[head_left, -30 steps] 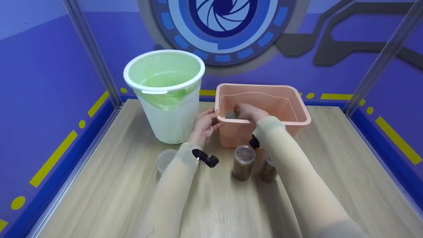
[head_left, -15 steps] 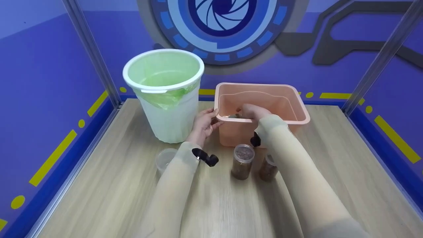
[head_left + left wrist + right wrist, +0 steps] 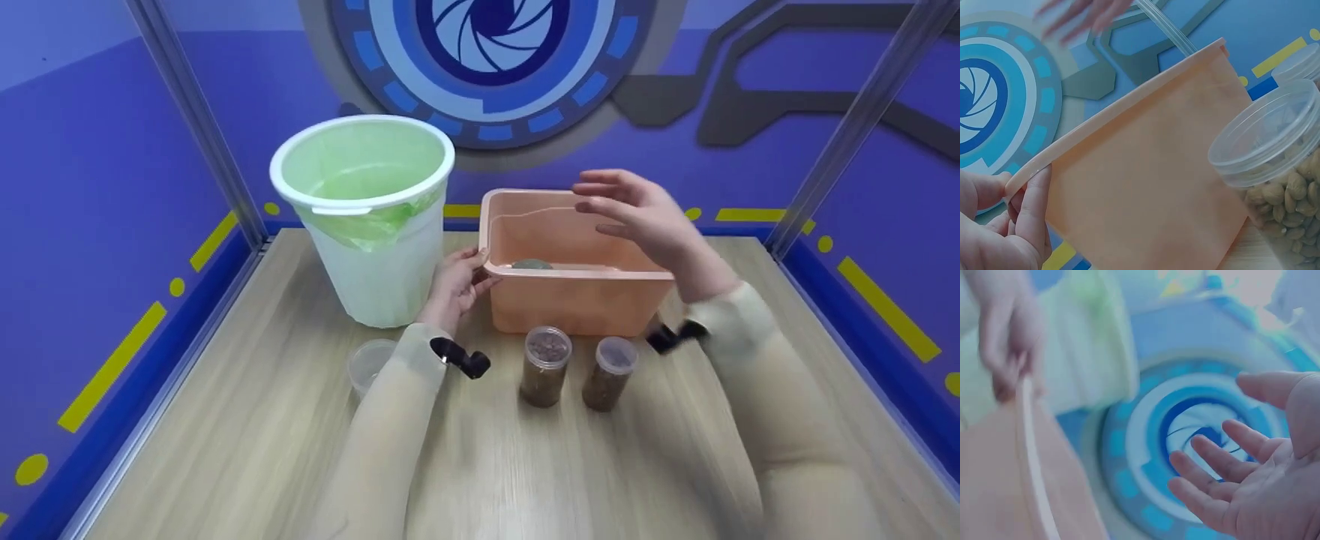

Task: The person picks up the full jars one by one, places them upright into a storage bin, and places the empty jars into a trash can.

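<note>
Far left stood the tall white plastic bin (image 3: 367,225), lined with a pale green bag, nothing visible inside it. In front of it on the wood-grain table (image 3: 225,420) sat a small clear plastic cup (image 3: 373,363), partly hidden by the left sleeve; its contents could not be made out.

Next, the left hand (image 3: 454,288): its fingers were curled onto the near-left corner of the salmon-pink rectangular plastic tub (image 3: 577,296), thumb pressed up under the rim. The left wrist view confirmed it, the left hand (image 3: 999,225) pinching that rim with the thumb against the tub (image 3: 1145,185) wall.

Inside the tub, near its left front, lay a grey-green rounded object (image 3: 531,264), only its top showing over the rim.

In front of the tub stood two clear plastic jars, side by side, just apart: the left jar (image 3: 545,366) and the right jar (image 3: 609,373), both filled with brown nuts. The left wrist view showed almonds in the near jar (image 3: 1275,185).

Then the right hand (image 3: 637,214): raised above the tub's back right part, fingers spread and straight, holding nothing. The right wrist view showed the right hand (image 3: 1252,484) palm bare, fingers loosely extended.
</note>
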A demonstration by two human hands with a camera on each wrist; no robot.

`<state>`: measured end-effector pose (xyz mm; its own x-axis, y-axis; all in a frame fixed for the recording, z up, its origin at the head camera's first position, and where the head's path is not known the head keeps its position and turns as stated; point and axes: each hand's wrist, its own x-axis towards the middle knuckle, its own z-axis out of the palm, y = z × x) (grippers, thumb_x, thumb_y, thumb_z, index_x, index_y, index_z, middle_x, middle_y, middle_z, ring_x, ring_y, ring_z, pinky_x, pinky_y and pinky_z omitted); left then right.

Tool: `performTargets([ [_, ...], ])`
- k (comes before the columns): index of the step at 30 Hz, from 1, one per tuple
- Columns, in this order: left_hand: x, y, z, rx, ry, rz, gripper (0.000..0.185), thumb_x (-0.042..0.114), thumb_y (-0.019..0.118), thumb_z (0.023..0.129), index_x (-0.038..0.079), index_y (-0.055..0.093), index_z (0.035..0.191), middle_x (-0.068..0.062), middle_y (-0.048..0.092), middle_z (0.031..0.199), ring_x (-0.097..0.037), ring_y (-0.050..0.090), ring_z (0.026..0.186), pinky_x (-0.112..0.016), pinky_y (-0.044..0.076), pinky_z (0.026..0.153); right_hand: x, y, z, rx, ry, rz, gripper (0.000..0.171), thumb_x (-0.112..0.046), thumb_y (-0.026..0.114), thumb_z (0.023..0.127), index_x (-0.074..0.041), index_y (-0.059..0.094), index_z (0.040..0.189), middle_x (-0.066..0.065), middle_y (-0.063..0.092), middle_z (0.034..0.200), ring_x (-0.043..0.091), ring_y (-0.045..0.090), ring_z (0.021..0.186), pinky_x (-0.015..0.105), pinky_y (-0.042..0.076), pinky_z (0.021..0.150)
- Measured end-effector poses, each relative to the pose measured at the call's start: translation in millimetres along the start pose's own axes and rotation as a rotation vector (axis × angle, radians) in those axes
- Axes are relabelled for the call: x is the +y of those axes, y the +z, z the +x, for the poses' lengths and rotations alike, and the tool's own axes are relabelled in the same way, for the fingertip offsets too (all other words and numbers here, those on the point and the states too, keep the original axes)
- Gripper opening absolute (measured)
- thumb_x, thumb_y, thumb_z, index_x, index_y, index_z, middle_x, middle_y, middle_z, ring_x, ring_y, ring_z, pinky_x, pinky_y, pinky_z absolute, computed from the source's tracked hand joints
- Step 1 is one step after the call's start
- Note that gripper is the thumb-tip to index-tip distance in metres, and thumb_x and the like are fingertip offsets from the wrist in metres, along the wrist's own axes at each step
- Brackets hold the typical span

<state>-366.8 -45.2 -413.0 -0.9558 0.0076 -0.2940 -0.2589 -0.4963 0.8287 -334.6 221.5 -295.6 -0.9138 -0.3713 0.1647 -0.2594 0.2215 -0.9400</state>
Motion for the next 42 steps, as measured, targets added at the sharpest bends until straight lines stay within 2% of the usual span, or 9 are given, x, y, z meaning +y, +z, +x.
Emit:
performTargets([
  [4, -0.7, -1.2, 0.3, 0.007, 0.004, -0.010, 0.039, 0.008, 0.059, 0.104, -0.002, 0.056, 0.142, -0.023, 0.064, 0.132, -0.020, 0.067, 0.090, -0.026, 0.066, 0.071, 25, -5, -46, -0.069, -0.130, 0.195, 0.049, -0.004, 0.057, 0.103, -0.005, 0.045, 0.151, 0.007, 0.060, 0.148, 0.022, 0.060, 0.133, 0.031, 0.058, 0.103],
  [8, -1.0, -1.5, -0.7, 0.007, 0.008, -0.012, 0.039, 0.008, 0.059, 0.104, -0.002, 0.056, 0.142, -0.023, 0.064, 0.129, -0.020, 0.067, 0.088, -0.026, 0.066, 0.069, 78, -3, -79, -0.143, -0.205, 0.172, 0.070, 0.017, 0.060, 0.089, 0.005, 0.035, 0.153, 0.015, 0.051, 0.155, 0.025, 0.055, 0.138, 0.032, 0.056, 0.106],
  [11, -1.0, -1.1, -0.1, -0.001, 0.008, -0.006, 0.041, 0.009, 0.059, 0.104, -0.003, 0.054, 0.144, -0.022, 0.064, 0.127, -0.019, 0.067, 0.088, -0.025, 0.066, 0.069, 120, -1, -96, -0.154, -0.172, 0.078, 0.082, 0.017, 0.070, 0.082, 0.008, 0.031, 0.154, 0.014, 0.047, 0.157, 0.017, 0.053, 0.138, 0.025, 0.053, 0.108],
  [14, -0.6, -0.5, 0.4, -0.003, 0.006, 0.000, 0.042, 0.009, 0.059, 0.104, -0.003, 0.054, 0.144, -0.022, 0.064, 0.127, -0.019, 0.067, 0.088, -0.025, 0.066, 0.069, 154, 3, -107, -0.158, -0.094, 0.044, 0.084, 0.012, 0.077, 0.080, 0.008, 0.033, 0.152, 0.000, 0.054, 0.151, 0.006, 0.055, 0.132, 0.018, 0.050, 0.107],
  [19, -0.2, -0.2, 1.7, -0.002, 0.004, -0.003, 0.040, 0.009, 0.059, 0.104, -0.002, 0.056, 0.142, -0.023, 0.064, 0.132, -0.021, 0.068, 0.092, -0.026, 0.066, 0.073, 179, 9, -118, -0.190, -0.046, 0.022, 0.070, 0.007, 0.079, 0.082, 0.009, 0.045, 0.143, -0.010, 0.064, 0.129, 0.002, 0.060, 0.117, 0.015, 0.052, 0.097],
  [28, -1.8, -2.3, 2.6, -0.007, 0.003, -0.023, 0.041, 0.007, 0.059, 0.104, -0.003, 0.054, 0.143, -0.015, 0.064, 0.110, -0.021, 0.066, 0.090, -0.025, 0.065, 0.067, 178, 14, -118, -0.168, -0.012, -0.050, 0.063, 0.000, 0.085, 0.080, 0.002, 0.054, 0.136, -0.004, 0.066, 0.123, 0.004, 0.062, 0.112, 0.015, 0.052, 0.095],
  [32, -2.1, -1.6, 1.9, -0.001, 0.003, -0.024, 0.041, 0.007, 0.059, 0.103, -0.003, 0.055, 0.143, -0.014, 0.064, 0.107, -0.021, 0.065, 0.088, -0.024, 0.065, 0.066, 167, 6, -115, -0.182, -0.055, -0.029, 0.061, 0.004, 0.081, 0.082, 0.005, 0.052, 0.136, -0.008, 0.066, 0.124, 0.003, 0.061, 0.114, 0.015, 0.052, 0.096],
  [37, -2.4, -1.4, 0.7, 0.003, 0.001, -0.022, 0.040, 0.007, 0.059, 0.103, -0.002, 0.055, 0.142, -0.015, 0.064, 0.108, -0.018, 0.065, 0.081, -0.024, 0.065, 0.064, 124, -12, -99, -0.171, -0.248, 0.117, 0.058, 0.021, 0.070, 0.080, 0.012, 0.050, 0.133, -0.005, 0.070, 0.122, 0.007, 0.065, 0.112, 0.020, 0.056, 0.094],
  [42, -2.6, -1.1, 0.5, -0.005, 0.009, -0.041, 0.040, 0.007, 0.059, 0.104, -0.003, 0.056, 0.142, -0.015, 0.064, 0.110, -0.019, 0.065, 0.083, -0.025, 0.065, 0.064, 61, -28, -67, 0.032, -0.282, 0.210, 0.059, 0.026, 0.065, 0.078, -0.007, 0.062, 0.127, -0.001, 0.071, 0.113, 0.011, 0.067, 0.103, 0.022, 0.059, 0.087],
])
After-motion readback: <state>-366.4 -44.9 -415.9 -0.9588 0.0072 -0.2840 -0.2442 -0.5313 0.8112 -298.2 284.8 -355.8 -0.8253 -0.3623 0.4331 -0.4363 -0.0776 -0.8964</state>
